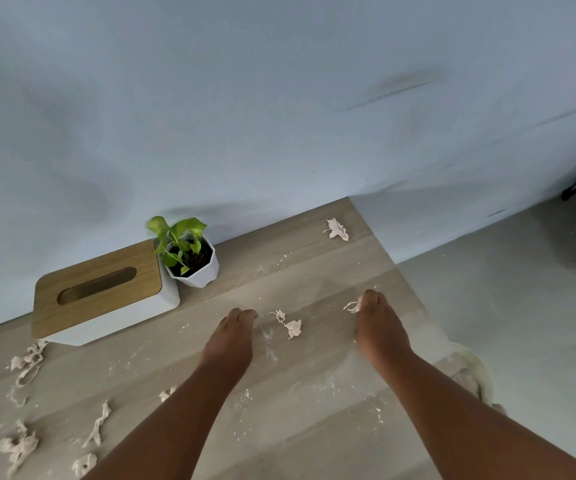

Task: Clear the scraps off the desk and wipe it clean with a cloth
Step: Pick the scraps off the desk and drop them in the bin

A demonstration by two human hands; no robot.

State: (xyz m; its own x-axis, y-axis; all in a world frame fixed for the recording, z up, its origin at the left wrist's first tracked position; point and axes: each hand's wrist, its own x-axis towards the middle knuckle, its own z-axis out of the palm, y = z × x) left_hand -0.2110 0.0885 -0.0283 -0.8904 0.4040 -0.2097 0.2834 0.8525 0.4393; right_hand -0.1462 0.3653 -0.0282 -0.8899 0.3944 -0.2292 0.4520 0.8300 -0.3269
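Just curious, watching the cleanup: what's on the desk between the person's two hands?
In the head view, a torn pinkish scrap lies on the desk between the left hand and right hand, amid pale crumbs.

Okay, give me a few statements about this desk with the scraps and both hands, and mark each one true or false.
1. The right hand pinches a scrap. True.
2. The potted plant stands on top of the tissue box. False: it stands beside it, on the desk.
3. A scrap lies near the far corner. True.
4. The left hand holds a cloth. False: no cloth shows.
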